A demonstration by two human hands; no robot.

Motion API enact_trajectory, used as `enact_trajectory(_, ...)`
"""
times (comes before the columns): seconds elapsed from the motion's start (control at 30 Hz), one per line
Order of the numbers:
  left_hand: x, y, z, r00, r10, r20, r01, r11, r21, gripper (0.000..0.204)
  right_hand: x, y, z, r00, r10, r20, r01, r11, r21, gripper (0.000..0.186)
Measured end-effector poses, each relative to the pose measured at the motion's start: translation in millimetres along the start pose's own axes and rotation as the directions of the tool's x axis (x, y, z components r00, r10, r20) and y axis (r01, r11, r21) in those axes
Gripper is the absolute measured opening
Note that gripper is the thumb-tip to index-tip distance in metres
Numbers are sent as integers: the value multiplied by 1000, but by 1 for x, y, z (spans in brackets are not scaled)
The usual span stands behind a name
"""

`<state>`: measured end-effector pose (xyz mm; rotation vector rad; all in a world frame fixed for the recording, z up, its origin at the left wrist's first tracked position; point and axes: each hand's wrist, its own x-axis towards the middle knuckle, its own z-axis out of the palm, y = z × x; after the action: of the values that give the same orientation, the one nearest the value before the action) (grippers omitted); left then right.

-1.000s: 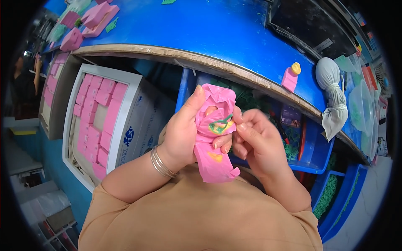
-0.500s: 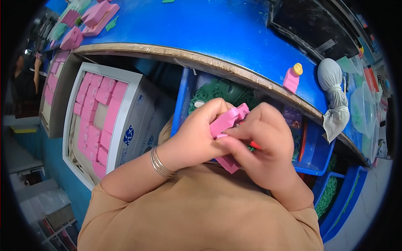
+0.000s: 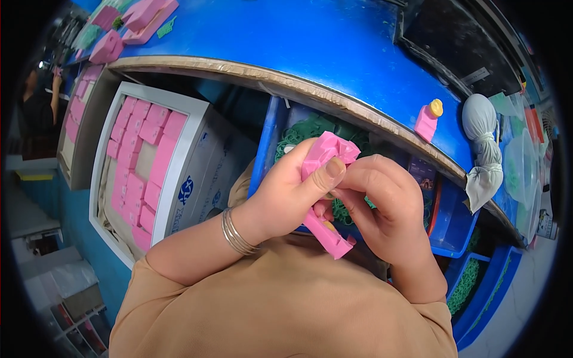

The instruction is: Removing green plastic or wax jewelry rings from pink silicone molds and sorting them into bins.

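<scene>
Fingers (image 3: 358, 179) of both hands are closed round a pink piece (image 3: 325, 158), which is held up before the chest, above a blue bin (image 3: 444, 224) of green bits. The left hand (image 3: 286, 191) is wrapped about its upper half, thumb pressed flat on the front; the right hand (image 3: 382, 209) is curled over it from the other side. The piece is bright pink and soft-looking, bunched and creased at the top, while its lower end (image 3: 331, 235) sticks out beneath the hands as a flat tab with squared notches (most of the middle is hidden by the thumbs). A small yellow spot is seen on that lower end.

Compared with half a second ago, the piece has been lifted slightly and more of its crumpled top is exposed; a second ago it was spread open and a green and yellow patch on it could be seen, which is now covered.

To the left, a white carton (image 3: 179, 173) with a blue round mark on its side is filled with rows of pink pieces (image 3: 140, 161). On the blue worktop (image 3: 310, 42) a small pink bottle (image 3: 427, 120) with a yellow cap stands near the edge, and a grey tied cloth bag (image 3: 480, 128) lies further right. More pink pieces (image 3: 143, 15) are stacked at the far left.
</scene>
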<state>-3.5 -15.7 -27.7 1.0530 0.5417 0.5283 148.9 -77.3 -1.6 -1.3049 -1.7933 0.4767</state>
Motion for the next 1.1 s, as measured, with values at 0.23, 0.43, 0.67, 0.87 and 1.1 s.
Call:
enact_trajectory(0.23, -1, 3, 3, 1000, -12, -7, 11, 995, -95, 44, -3, -2, 0, 1000, -14, -18, 14, 999, -38, 16)
enact_trajectory(0.43, -2, 4, 4, 999, -23, -32, 20, 993, -117, 43, -8, -3, -1, 999, 21, -29, -21, 1000, 0, 18)
enact_trajectory(0.67, -3, 3, 4, 997, 45, -63, -40, 997, 67, 43, -7, -4, -1, 999, -40, -32, 38, 998, -53, 20)
enact_trajectory(0.87, 0, 11, 9, 992, 18, -125, -18, 1000, 3, 44, -12, -7, -5, 999, -31, -12, 31, 998, -56, 19)
enact_trajectory(1.1, 27, 29, -7, 749, 662, -22, -597, 689, 411, 45, -22, -1, -16, 802, 574, -167, -200, 521, 830, 15)
